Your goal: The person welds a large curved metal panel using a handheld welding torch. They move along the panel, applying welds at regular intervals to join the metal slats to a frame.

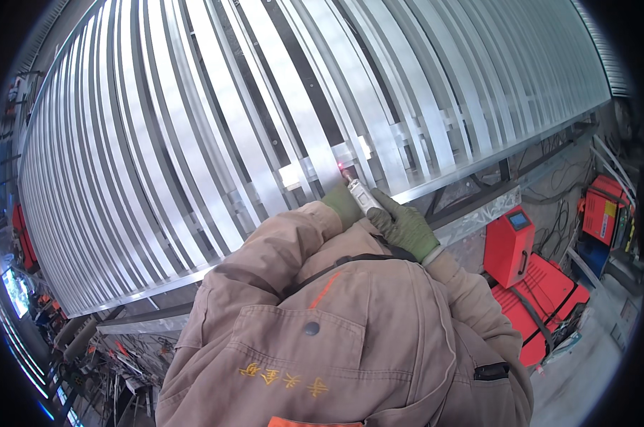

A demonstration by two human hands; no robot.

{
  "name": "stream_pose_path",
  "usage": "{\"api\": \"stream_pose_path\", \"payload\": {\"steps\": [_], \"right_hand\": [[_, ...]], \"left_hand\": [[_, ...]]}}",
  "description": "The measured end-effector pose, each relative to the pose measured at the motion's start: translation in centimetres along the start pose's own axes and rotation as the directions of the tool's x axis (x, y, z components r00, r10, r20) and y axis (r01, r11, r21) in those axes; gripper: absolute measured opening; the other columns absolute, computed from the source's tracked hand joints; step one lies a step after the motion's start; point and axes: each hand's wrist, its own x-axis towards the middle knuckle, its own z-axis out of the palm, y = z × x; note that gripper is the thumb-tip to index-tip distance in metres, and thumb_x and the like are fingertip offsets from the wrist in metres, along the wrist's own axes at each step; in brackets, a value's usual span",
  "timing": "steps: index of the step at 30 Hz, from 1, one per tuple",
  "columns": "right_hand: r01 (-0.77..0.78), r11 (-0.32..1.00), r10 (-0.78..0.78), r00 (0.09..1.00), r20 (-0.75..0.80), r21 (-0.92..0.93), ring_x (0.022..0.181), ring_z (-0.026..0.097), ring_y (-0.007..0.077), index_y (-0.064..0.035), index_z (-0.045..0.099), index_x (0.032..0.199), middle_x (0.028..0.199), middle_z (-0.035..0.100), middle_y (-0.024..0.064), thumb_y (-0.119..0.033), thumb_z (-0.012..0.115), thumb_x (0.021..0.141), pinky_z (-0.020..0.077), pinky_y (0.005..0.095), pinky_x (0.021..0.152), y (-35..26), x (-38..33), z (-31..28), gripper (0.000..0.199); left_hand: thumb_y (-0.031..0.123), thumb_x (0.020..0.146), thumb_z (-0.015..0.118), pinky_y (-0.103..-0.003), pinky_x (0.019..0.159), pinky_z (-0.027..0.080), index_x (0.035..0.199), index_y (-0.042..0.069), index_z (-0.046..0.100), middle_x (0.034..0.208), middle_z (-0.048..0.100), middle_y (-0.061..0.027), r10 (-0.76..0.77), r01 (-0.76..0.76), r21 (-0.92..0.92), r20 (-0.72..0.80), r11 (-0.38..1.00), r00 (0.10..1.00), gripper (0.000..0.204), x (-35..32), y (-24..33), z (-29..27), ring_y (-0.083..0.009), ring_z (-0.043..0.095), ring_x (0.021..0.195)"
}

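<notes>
A cluttered workshop lies around a broad panel (293, 103) of silvery metal slats. Nearest is the wearer's brown jacket (300, 306), its sleeves reaching forward to the panel's near edge. There the right grip (406, 226), in a green glove, is closed around a grey handheld tool (363, 193). The left grip (342, 205), gloved in green too, is just beside the tool, partly hidden; whether its fingers are clenched or released cannot be told. The tool points away from the body over the slats near a crosspiece, and a small red light (341, 166) glows at its tip. Beyond the right sleeve are a red upright box (509, 245) with a little screen and, farther right, another red machine (606, 206) near loose cables.
</notes>
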Motion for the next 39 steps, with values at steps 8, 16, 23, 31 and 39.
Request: {"api": "stream_pose_path", "payload": {"steps": [8, 16, 23, 31, 39], "right_hand": [[0.074, 0.991, -0.075, 0.997, 0.003, 0.113, 0.107, 0.083, 0.0416, -0.0140, 0.060, 0.167, 0.113, 0.083, 0.0270, -0.070, 0.063, 0.112, 0.0625, 0.0471, 0.093, 0.6, 0.2, -1.4, 0.078], [0.240, 0.952, -0.254, 0.966, 0.053, 0.187, 0.090, 0.075, 0.0215, -0.0058, 0.064, 0.162, 0.103, 0.079, 0.0183, -0.069, 0.051, 0.118, 0.0593, 0.0389, 0.084, 2.0, 0.4, -8.5, 0.078], [0.039, 0.932, -0.141, 0.956, 0.259, 0.361, 0.094, 0.075, 0.0163, 0.0028, 0.064, 0.156, 0.114, 0.079, 0.0124, -0.091, 0.044, 0.107, 0.0617, 0.0300, 0.082, -1.6, 3.1, -16.9, 0.107], [-0.003, 0.856, -0.107, 0.977, 0.183, 0.517, 0.087, 0.078, 0.0160, 0.0038, 0.064, 0.154, 0.108, 0.081, 0.0154, -0.100, 0.041, 0.100, 0.0613, 0.0274, 0.071, -3.2, 5.3, -20.5, 0.119], [0.124, 0.817, -0.213, 0.972, 0.095, 0.563, 0.078, 0.080, 0.0228, 0.0046, 0.067, 0.149, 0.106, 0.084, 0.0210, -0.104, 0.031, 0.098, 0.0655, 0.0335, 0.068, -6.6, 7.2, -25.0, 0.126]], "left_hand": [[0.028, 0.101, 0.067, -0.053, 0.130, 0.042, 0.131, 0.012, 0.081, 0.143, 0.077, -0.0127, 0.131, -0.144, 0.468, 0.059, 0.872, 0.990, 0.037, -1.9, 1.0, -1.6, -0.0345, 0.065, 0.144], [0.032, 0.092, 0.087, -0.056, 0.126, 0.047, 0.128, 0.008, 0.081, 0.143, 0.077, -0.0156, -0.066, 0.201, 0.166, -0.591, 0.965, 0.804, 0.044, -11.3, 2.8, -4.7, -0.0403, 0.066, 0.142], [0.029, 0.097, 0.085, -0.054, 0.118, 0.054, 0.124, 0.007, 0.084, 0.137, 0.080, -0.0170, -0.342, 0.616, -0.060, -0.872, 0.785, 0.351, 0.035, -17.6, -1.0, -1.2, -0.0407, 0.071, 0.134], [0.021, 0.102, 0.080, -0.049, 0.112, 0.058, 0.123, 0.002, 0.083, 0.134, 0.081, -0.0203, -0.509, 0.491, -0.370, -0.841, 0.788, 0.183, 0.028, -15.5, 3.7, -0.7, -0.0420, 0.075, 0.126], [0.023, 0.105, 0.078, -0.043, 0.099, 0.063, 0.116, 0.000, 0.084, 0.115, 0.085, -0.0185, -0.500, 0.229, -0.661, -0.255, 0.715, 0.827, 0.026, -12.1, 15.2, 1.0, -0.0349, 0.081, 0.111]]}}
